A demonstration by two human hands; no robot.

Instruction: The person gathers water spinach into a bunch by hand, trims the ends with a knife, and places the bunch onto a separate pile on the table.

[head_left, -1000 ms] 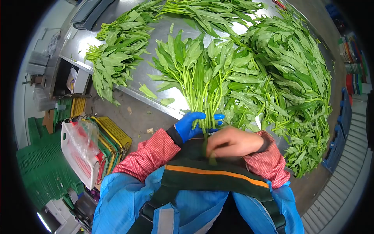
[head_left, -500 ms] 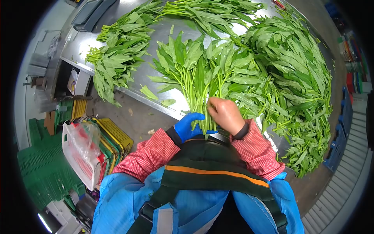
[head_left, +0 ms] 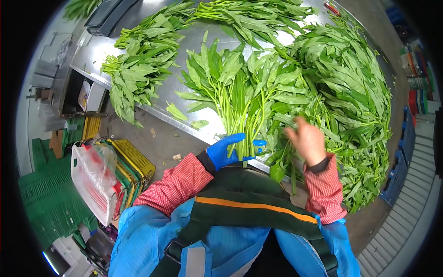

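Note:
A bunch of water spinach (head_left: 237,97) stands leaves-up in my blue-gloved left hand (head_left: 228,150), whose fingers wrap the stem ends at the table's near edge. To its right, my bare right hand (head_left: 308,142) is over the near side of a large heap of loose water spinach (head_left: 344,78), with thumb and forefinger apart and the other fingers partly hidden. Just left of that hand, a leafy sprig (head_left: 278,171) hangs over the table edge.
Bundled water spinach (head_left: 138,69) lies along the left of the metal table (head_left: 173,87), and more greens (head_left: 251,18) lie at the back. A grey device (head_left: 108,16) sits at the far left corner. Stacked crates (head_left: 134,159) stand on the floor at left.
My right hand has left the bunch's stems and moved right to the heap. A leafy sprig now hangs at the table edge. My left hand keeps its hold on the bunch.

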